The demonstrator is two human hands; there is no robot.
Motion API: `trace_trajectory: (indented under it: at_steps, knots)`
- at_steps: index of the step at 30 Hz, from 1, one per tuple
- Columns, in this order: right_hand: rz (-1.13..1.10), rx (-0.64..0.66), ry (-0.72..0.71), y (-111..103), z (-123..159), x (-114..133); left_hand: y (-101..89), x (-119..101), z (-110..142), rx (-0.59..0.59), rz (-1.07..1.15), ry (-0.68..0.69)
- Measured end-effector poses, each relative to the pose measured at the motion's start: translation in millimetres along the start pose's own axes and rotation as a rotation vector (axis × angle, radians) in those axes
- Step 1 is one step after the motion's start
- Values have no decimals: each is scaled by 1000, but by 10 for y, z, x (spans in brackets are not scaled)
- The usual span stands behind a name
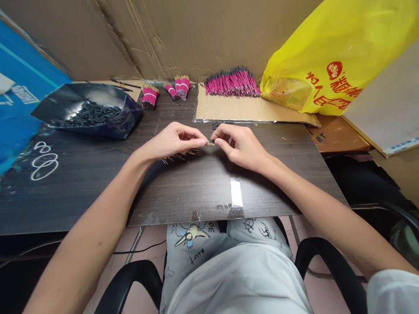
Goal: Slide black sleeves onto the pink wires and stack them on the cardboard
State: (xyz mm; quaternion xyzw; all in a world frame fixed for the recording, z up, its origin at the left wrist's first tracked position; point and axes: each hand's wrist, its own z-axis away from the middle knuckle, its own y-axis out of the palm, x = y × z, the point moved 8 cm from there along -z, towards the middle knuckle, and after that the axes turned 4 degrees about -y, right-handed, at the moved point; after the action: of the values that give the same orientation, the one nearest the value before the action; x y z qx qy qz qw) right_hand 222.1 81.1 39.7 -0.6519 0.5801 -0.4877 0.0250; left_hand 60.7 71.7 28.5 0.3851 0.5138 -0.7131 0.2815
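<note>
My left hand (175, 141) and my right hand (240, 146) meet over the middle of a dark wood-grain board (98, 187). Both pinch a thin short wire (210, 143) with a gold end, held level between the fingertips. My left hand also grips a small bunch of such wires (179, 156), their gold tips fanning out under the palm. The fingers of both hands are closed.
A dark open bag of small black sleeves (88, 113) lies at the left. Bound pink wire bundles (178, 89) and a loose pink pile (233, 83) on cardboard (248, 111) lie at the back. A yellow plastic bag (337, 56) sits back right. Black chair arms (324, 257) flank my lap.
</note>
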Motion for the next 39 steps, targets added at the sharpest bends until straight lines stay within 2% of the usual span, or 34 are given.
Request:
trace_trajectory:
  at_steps: [12,23,30,39]
  knots:
    - [31,29,-58,70,27,17,43,9,-20,-4,-47,-48]
    - [69,-45,-94,42,44,10,104,-3,21,66,130,-76]
    - [89,-35,-124,51,54,43,124,6,13,80,58,-80]
    - [-49,-67,-26,31,29,-29,89,-21,-3,27,-22,-42]
